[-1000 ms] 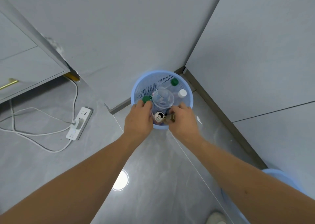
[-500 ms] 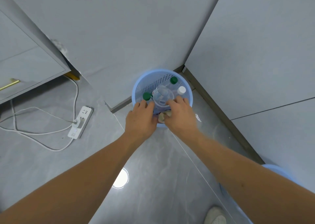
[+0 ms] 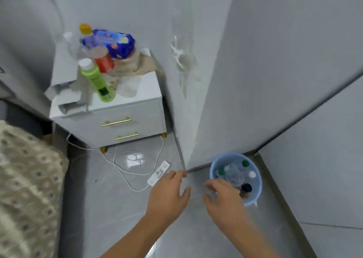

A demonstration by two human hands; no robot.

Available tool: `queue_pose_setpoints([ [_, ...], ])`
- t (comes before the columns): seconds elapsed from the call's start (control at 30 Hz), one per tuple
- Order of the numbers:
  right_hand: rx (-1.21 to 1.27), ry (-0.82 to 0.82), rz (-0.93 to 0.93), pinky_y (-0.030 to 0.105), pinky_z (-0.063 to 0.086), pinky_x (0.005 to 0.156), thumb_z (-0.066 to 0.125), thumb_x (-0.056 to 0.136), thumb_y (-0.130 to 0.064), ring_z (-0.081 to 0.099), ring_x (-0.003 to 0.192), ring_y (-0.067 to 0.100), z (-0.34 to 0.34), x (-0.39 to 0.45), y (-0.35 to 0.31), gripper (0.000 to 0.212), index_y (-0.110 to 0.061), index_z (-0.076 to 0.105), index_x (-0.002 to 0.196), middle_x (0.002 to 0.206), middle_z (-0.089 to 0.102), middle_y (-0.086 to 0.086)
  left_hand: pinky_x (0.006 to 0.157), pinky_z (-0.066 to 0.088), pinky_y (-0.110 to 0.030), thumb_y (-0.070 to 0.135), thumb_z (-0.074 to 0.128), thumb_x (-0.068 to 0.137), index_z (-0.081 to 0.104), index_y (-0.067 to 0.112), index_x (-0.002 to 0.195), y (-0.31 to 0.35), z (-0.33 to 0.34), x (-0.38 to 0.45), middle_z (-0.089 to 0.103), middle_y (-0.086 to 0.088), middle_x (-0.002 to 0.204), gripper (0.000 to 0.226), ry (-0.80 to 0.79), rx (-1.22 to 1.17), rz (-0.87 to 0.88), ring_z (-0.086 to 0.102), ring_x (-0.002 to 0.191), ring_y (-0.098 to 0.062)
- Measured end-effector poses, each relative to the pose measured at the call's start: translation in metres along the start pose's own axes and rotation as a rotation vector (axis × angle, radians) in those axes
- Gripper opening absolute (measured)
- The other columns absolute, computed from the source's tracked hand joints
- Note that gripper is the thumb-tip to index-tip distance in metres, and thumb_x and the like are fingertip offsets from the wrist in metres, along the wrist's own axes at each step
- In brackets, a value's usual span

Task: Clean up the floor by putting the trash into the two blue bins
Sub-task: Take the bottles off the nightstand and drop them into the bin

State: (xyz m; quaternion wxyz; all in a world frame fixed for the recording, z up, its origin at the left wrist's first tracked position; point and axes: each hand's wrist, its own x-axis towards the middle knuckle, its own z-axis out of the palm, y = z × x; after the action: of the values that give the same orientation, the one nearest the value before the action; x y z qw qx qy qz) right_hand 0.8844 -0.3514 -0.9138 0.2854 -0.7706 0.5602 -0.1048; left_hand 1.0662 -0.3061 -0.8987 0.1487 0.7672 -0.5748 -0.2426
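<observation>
Blue plastic bin (image 3: 253, 195) at four o'clock in the wall corner holds capped bottles and a cup – done, I judge – while left hand (image 3: 169, 194) and right hand (image 3: 224, 197) hover loosely spread, empty, over bare floor (image 3: 110, 199).

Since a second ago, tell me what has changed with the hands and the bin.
Both hands have pulled back out of the bin: the left hand now hangs over the floor to its left, and the right hand is at its near rim, both holding nothing. The view has swung left, bringing a nightstand into sight. The bin stays in the corner, with the bottles and cup inside.
</observation>
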Motion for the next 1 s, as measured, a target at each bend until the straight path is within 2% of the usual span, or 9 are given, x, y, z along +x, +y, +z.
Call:
queue_pose_setpoints([
  [0.17,0.062,-0.091,-0.097,0.026,0.052,0.082,0.072,0.087,-0.027,0.061,0.088,0.0,-0.024,0.016,-0.122,0.013,-0.034,0.064,0.093,0.091,0.062,-0.019,0.085,0.051,-0.028,0.052,0.05,0.095,0.051,0.04,0.124,-0.046,-0.109,-0.022,0.058,0.018,0.118,0.031,0.101,-0.079,-0.124,0.052,0.117,-0.005],
  [0.37,0.11,-0.07,-0.122,0.031,0.056,0.076,0.074,0.088,-0.026,0.065,0.08,0.0,-0.012,0.082,-0.259,0.015,-0.037,0.063,0.088,0.084,0.067,-0.017,0.08,0.048,-0.027,0.05,0.054,0.094,0.056,0.036,0.122,-0.135,-0.237,-0.013,0.061,0.015,0.112,0.031,0.201,-0.141,-0.205,0.057,0.107,-0.007],
  [0.43,0.166,-0.053,-0.096,0.027,0.054,0.075,0.074,0.087,-0.024,0.065,0.081,-0.001,-0.005,0.101,-0.296,0.011,-0.033,0.067,0.09,0.084,0.069,-0.016,0.079,0.05,-0.03,0.049,0.056,0.093,0.056,0.036,0.117,-0.162,-0.272,-0.003,0.061,0.016,0.106,0.027,0.217,-0.142,-0.204,0.058,0.103,-0.008],
  [0.53,0.252,-0.019,-0.076,0.011,0.045,0.071,0.076,0.086,-0.021,0.064,0.083,-0.002,0.004,0.128,-0.34,0.011,-0.028,0.069,0.09,0.084,0.069,-0.014,0.082,0.053,-0.036,0.047,0.057,0.093,0.058,0.034,0.114,-0.189,-0.312,0.02,0.062,0.015,0.102,0.025,0.225,-0.128,-0.201,0.058,0.101,-0.009],
  [0.57,0.271,-0.01,-0.068,0.01,0.045,0.071,0.076,0.086,-0.02,0.063,0.083,-0.002,0.008,0.138,-0.349,0.011,-0.028,0.069,0.09,0.084,0.068,-0.014,0.082,0.054,-0.037,0.046,0.058,0.093,0.059,0.033,0.113,-0.195,-0.32,0.03,0.062,0.015,0.101,0.024,0.226,-0.128,-0.206,0.059,0.1,-0.01],
  [0.7,0.276,0.009,-0.117,0.03,0.055,0.078,0.073,0.088,-0.026,0.061,0.083,0.002,0.013,0.184,-0.367,0.017,-0.03,0.064,0.102,0.1,0.061,-0.016,0.078,0.053,-0.035,0.047,0.06,0.093,0.055,0.034,0.116,-0.203,-0.33,0.076,0.061,0.016,0.105,0.027,0.258,-0.147,-0.219,0.059,0.098,-0.009],
  [0.87,0.246,0.109,-0.192,0.035,0.056,0.079,0.072,0.089,-0.03,0.059,0.097,0.008,0.0,0.266,-0.389,0.036,-0.034,0.057,0.122,0.117,0.052,-0.013,0.079,0.055,-0.039,0.05,0.063,0.091,0.048,0.033,0.127,-0.199,-0.335,0.141,0.054,0.012,0.123,0.043,0.321,-0.142,-0.177,0.061,0.104,-0.014],
  [1.0,0.284,0.251,-0.262,0.04,0.056,0.083,0.072,0.087,-0.034,0.059,0.106,0.019,-0.013,0.338,-0.419,0.045,-0.029,0.056,0.129,0.122,0.052,-0.006,0.08,0.055,-0.041,0.052,0.065,0.089,0.047,0.034,0.132,-0.193,-0.344,0.197,0.053,0.007,0.122,0.051,0.365,-0.14,-0.149,0.06,0.109,-0.018],
])
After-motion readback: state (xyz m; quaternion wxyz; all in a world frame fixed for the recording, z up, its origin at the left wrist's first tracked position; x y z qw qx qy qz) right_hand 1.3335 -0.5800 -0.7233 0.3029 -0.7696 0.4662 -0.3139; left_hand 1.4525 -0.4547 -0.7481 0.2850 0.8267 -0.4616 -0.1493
